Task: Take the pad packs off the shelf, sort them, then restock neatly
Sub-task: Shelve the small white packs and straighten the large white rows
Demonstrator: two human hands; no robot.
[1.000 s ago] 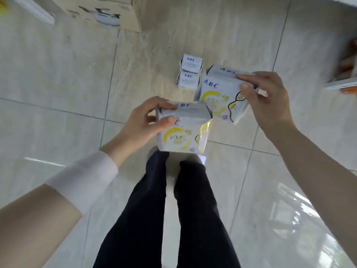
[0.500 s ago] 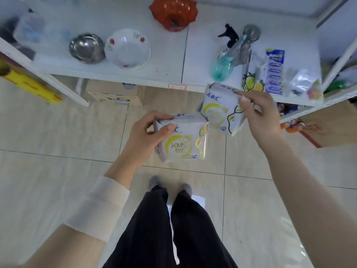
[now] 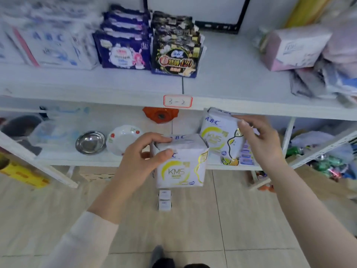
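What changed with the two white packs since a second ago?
The left hand and right hand lifted the left pack and right pack from over the floor up to the shelf edge. Nothing was let go: each hand still grips its pack. The two small packs stay on the floor.

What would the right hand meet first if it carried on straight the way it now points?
Probably the front edge of the upper shelf: the right hand points up and left with its ABC pack, whose top corner overlaps that edge. Depth is unclear; it may pass in front.
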